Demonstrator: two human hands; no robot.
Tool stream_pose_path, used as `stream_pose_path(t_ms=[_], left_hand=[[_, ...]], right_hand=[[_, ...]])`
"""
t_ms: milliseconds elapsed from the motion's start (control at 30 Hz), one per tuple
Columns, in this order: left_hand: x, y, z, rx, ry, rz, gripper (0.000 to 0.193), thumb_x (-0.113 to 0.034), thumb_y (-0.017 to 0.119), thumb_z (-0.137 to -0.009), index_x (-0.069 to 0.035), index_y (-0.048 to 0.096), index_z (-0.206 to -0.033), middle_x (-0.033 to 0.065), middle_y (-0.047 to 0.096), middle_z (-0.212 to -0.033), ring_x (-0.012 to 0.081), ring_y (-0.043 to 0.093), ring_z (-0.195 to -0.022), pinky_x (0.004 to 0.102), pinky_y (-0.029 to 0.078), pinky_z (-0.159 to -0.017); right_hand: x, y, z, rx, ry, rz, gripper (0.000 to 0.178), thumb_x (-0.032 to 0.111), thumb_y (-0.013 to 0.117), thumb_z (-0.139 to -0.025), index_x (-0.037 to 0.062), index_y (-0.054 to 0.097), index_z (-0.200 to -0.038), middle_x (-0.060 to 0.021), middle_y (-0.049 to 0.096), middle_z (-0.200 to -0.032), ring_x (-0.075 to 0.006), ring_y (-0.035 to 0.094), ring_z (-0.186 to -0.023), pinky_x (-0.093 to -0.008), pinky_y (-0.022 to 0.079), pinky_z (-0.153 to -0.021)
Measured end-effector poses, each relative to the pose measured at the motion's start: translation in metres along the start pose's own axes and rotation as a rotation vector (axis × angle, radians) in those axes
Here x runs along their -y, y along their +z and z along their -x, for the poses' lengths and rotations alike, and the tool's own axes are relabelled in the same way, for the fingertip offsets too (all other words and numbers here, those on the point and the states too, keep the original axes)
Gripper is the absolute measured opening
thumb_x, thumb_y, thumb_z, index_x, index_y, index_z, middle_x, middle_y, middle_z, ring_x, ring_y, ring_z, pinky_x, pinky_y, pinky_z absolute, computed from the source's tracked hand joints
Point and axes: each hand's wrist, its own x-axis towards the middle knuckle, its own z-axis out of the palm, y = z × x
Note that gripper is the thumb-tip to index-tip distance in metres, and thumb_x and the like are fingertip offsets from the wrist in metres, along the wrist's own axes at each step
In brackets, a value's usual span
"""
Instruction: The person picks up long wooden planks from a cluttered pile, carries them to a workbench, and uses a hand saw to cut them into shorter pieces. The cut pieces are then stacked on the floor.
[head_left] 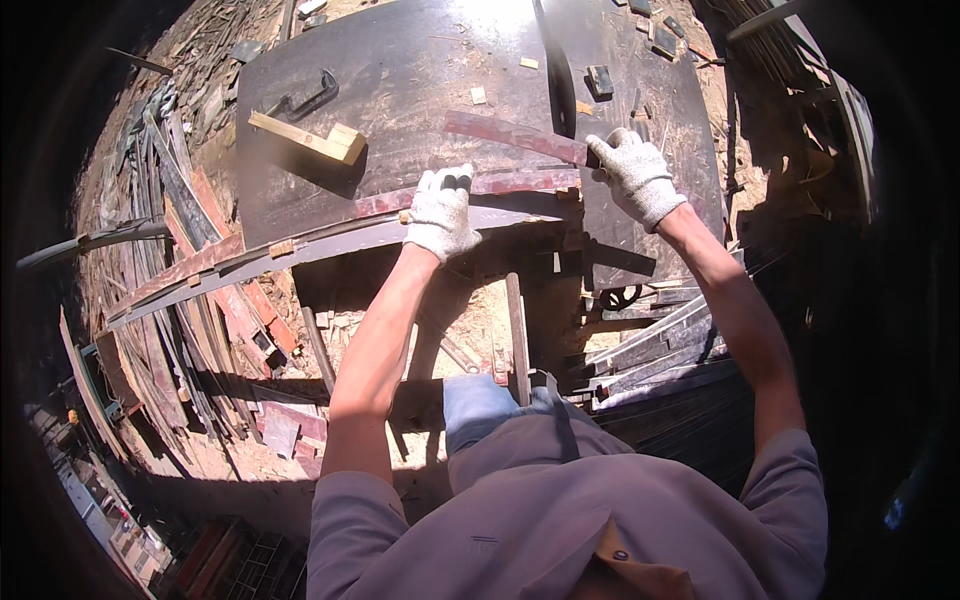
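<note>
My left hand [441,212], in a white knit glove with dark marks on the fingers, is closed over a long reddish-brown wooden strip [520,182] along the near edge of the dark tabletop. Beside that strip, on my side, runs a long grey strip [345,243] with small wood blocks along it. A shorter reddish strip [515,136] is gripped at its right end by my gloved right hand [635,175]. It slants above the tabletop, its free end pointing left. Part of the right hand's grip is hidden.
On the dark tabletop [400,90] lie a pale timber piece [310,137] and a black C-shaped clamp [312,95]. A dark block [600,82] sits at the right. Scrap strips [165,330] are heaped at the left. More grey strips [660,345] are stacked at the lower right.
</note>
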Motion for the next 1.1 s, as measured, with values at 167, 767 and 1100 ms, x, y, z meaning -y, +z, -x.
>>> stream_pose_path(t_ms=[167,767,1100], left_hand=[[0.013,0.018,0.011,0.068,-0.042,-0.021,0.102,-0.041,0.090,-0.058,-0.001,0.048,-0.142,0.0217,0.051,-0.144,0.0376,0.047,-0.138,0.0548,0.031,-0.121],[0.030,0.023,0.005,0.115,-0.015,0.138,0.109,-0.041,0.089,-0.054,0.004,0.049,-0.145,0.0305,0.032,-0.162,0.0487,0.024,-0.154,0.0626,0.017,-0.126],[0.022,0.018,0.006,0.014,0.018,0.065,0.089,-0.031,0.085,-0.062,0.004,0.053,-0.137,0.0247,0.055,-0.144,0.0394,0.048,-0.139,0.0578,0.028,-0.123]], right_hand=[[0.058,0.058,-0.105,0.138,-0.242,-0.142,0.038,0.019,0.074,-0.086,0.0087,0.060,-0.120,-0.0195,0.061,-0.105,-0.0383,0.061,-0.099,-0.0502,0.050,-0.080],[0.082,0.134,-0.155,0.205,-0.454,-0.380,0.029,0.014,0.070,-0.081,0.0064,0.067,-0.109,-0.0155,0.064,-0.105,-0.0359,0.064,-0.102,-0.0454,0.054,-0.087],[0.130,0.119,-0.130,0.143,-0.122,-0.158,0.015,0.017,0.062,-0.085,0.0066,0.073,-0.088,-0.0126,0.069,-0.092,-0.0296,0.066,-0.089,-0.0415,0.052,-0.078]])
